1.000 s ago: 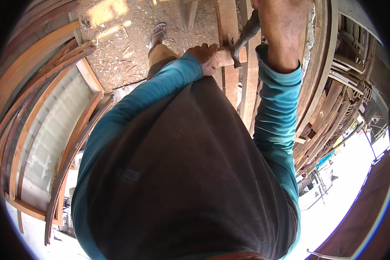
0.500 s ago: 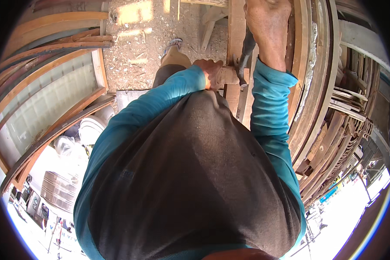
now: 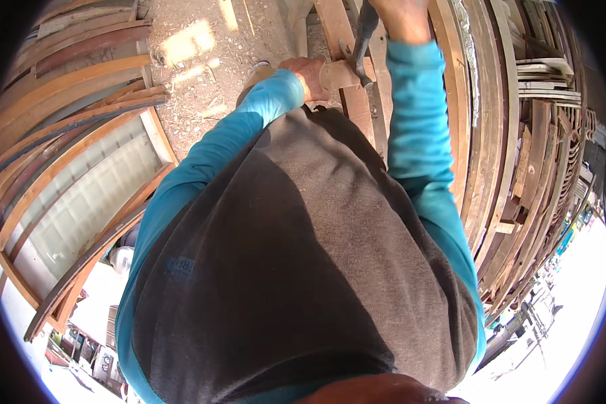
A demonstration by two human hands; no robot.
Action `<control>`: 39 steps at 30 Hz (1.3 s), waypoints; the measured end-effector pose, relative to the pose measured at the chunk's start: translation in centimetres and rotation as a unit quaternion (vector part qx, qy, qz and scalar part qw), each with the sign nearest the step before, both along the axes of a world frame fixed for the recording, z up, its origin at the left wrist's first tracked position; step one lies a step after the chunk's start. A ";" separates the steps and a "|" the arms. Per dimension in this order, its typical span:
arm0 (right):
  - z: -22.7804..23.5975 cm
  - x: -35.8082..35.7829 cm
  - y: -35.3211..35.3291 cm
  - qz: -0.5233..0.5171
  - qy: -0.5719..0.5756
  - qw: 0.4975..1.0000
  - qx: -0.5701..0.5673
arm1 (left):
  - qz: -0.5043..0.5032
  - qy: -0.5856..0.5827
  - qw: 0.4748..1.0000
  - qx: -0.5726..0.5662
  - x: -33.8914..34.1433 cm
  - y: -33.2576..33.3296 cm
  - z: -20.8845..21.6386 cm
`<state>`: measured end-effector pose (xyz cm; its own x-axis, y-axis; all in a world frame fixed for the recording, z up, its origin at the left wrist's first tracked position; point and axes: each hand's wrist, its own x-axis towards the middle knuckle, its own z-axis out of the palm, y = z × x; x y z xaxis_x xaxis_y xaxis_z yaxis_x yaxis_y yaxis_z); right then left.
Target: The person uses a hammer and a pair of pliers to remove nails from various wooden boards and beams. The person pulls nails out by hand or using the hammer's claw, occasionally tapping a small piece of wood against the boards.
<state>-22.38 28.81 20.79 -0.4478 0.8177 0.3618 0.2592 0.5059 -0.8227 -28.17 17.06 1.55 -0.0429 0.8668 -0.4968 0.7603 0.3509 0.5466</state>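
Note:
My left hand is closed on the left end of a short wood block. This block lies across a long plank. My right hand, partly cut off by the upper edge, grips the handle of a dark hammer. The hammer's head hangs down at the right end of the block, close to the plank; I cannot tell whether it touches the wood. Both forearms are in blue sleeves, and the fingers of my right hand are mostly out of view.
Long boards run along my right, with stacked timber beyond them. A wood-framed glazed panel and curved wooden pieces stand at my left. Wood chips litter the dirt floor.
The whole view has shifted, so both hands and the block appear higher and further left. The hammer stays in my right hand, its head still by the block's right end.

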 end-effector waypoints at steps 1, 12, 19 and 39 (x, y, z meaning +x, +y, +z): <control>0.1 0.3 -0.9 0.020 0.125 0.992 -0.012 | 0.002 0.008 1.000 0.017 -0.1 -0.7 -1.8; 2.1 1.8 -0.4 0.124 0.078 0.983 -0.106 | -0.034 -0.008 0.999 -0.025 -0.8 0.3 1.6; -0.4 -0.1 3.3 0.016 0.061 0.998 -0.021 | -0.055 0.057 0.997 0.013 1.9 0.5 -1.1; -1.2 9.0 -3.3 0.004 0.229 0.973 0.003 | -0.069 -0.012 0.998 0.002 3.2 -0.3 -0.9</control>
